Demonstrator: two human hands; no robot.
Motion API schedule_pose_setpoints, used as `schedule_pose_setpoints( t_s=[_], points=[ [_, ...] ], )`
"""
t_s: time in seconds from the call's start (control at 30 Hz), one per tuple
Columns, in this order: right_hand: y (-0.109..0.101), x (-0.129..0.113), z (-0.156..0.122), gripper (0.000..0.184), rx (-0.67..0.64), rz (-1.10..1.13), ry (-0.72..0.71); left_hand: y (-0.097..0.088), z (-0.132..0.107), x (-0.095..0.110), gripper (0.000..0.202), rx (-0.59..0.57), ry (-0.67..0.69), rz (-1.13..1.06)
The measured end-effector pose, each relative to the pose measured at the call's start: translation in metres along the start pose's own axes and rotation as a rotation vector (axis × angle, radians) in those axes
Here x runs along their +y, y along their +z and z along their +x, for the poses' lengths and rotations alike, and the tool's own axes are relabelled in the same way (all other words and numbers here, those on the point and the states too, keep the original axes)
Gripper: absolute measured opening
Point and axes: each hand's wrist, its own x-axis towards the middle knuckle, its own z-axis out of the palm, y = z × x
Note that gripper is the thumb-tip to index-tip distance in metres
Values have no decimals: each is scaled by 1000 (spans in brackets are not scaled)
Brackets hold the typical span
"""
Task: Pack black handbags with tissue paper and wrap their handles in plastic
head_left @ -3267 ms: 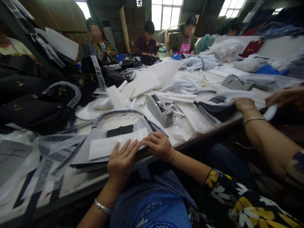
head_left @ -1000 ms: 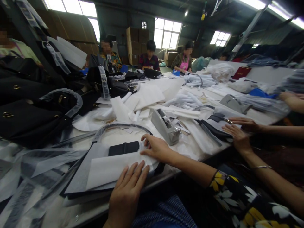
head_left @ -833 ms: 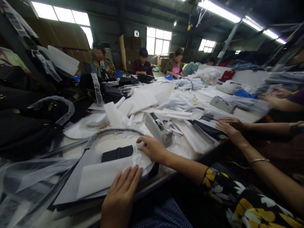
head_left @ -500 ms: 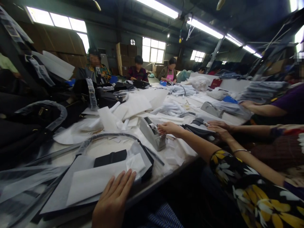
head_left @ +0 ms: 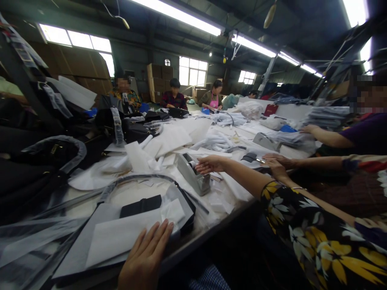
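Observation:
My left hand (head_left: 145,257) lies flat and open on a white foam sheet (head_left: 117,237) at the table's near edge. The sheet covers a flat black bag part in clear plastic; a black band (head_left: 140,205) shows above it. My right hand (head_left: 210,164), on a floral-sleeved arm, reaches out to the grey tape dispenser (head_left: 195,179). Its fingers are pinched together at the tape roll on top. A plastic-wrapped strap (head_left: 136,178) curves between the sheet and the dispenser.
Black handbags (head_left: 36,169) pile up on the left. White foam sheets and rolls (head_left: 175,137) litter the table's middle. A co-worker's hands (head_left: 275,161) work on a dark strap to my right, with another person's arm (head_left: 320,135) beyond. More people sit at the far end.
My right hand left the folded foam corner and moved right and away to the tape dispenser. My left hand stayed flat on the sheet. The view tilted up.

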Motion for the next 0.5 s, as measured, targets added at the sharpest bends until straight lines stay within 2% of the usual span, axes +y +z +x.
schedule_pose_setpoints(
  t_s=[0.13,0.2,0.33,0.5],
  points=[
    [2,-5,-36,30,87,46,-60,2,-2,-3,56,-7,26,-17],
    [4,0,-56,31,105,56,-79,3,-3,-4,57,-6,28,-21],
    [8,34,-85,33,124,74,-67,3,-2,-5,59,29,54,-9],
    [14,83,-88,34,240,76,-77,3,-1,-8,57,47,102,8]
  ],
)
